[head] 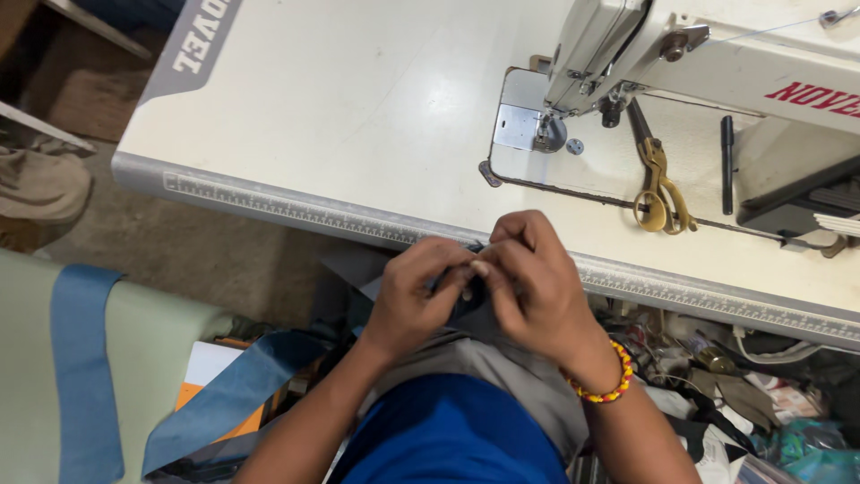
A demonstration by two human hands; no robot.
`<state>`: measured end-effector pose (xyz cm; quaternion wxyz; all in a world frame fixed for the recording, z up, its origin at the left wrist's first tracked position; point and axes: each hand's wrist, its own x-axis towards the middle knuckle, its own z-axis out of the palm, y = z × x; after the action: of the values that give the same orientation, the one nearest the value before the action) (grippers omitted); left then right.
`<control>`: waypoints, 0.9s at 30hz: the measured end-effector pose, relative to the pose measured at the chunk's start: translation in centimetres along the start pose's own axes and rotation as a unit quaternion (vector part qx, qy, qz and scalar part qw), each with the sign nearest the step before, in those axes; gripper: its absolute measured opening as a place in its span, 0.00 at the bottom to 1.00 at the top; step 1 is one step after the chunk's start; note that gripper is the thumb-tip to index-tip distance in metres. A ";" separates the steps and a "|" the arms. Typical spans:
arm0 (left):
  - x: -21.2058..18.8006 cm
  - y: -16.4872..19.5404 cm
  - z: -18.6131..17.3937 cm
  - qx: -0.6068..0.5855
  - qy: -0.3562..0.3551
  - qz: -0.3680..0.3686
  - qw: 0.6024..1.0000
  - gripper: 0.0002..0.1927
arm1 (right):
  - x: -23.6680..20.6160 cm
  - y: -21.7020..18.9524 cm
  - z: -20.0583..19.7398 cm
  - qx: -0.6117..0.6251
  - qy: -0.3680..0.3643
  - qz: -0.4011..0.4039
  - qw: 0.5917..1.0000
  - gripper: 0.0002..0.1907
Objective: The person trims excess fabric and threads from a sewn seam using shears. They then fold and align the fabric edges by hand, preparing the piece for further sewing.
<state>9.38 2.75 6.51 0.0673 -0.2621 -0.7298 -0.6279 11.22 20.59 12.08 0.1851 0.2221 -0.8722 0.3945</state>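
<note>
Both hands meet just below the near edge of the tabletop (pixel 296 99), over the person's lap. Left hand (pixel 414 296) closed, fingertips pinched on a small piece of dark fabric (pixel 466 309). Right hand (pixel 533 278) curled over the same piece from the 3 o'clock side, fingers pinching it too; the two hands touch at the fingertips. A small pale bit shows between the fingertips, too small to tell what it is. Beaded bracelet (pixel 609 387), yellow and red, on the right wrist.

At 12 to 1 o'clock from the hands: white sewing machine (pixel 681 54) on the tabletop, needle plate (pixel 518 125) under its head. Brass-handled scissors (pixel 658 184) lie just right of the plate; a black pen (pixel 727 161) lies beyond them, apart.

At 4 o'clock, under the tabletop edge: a heap of scraps and straps (pixel 743 394); whether a bin holds it, cannot tell. At 8 o'clock: blue fabric strips (pixel 85 367) across pale green cloth (pixel 27 376).
</note>
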 end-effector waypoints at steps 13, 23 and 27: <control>2.4 -8.7 0.6 -0.105 -0.052 -0.116 0.986 0.02 | -1.6 15.4 -9.1 -0.351 -0.043 0.206 0.912 0.10; 2.5 -10.4 0.4 -0.196 -0.052 -0.167 0.965 0.04 | -3.4 17.7 -10.4 -0.099 0.006 0.480 0.871 0.17; 2.4 -10.9 0.5 -0.209 -0.047 -0.144 0.966 0.05 | -11.9 18.0 -10.8 0.325 0.134 0.611 0.709 0.20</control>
<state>2.35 3.11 -2.12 -0.1146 -0.1917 -0.6149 -0.7563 13.12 42.42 1.94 -0.0650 -0.3683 -0.6011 0.7063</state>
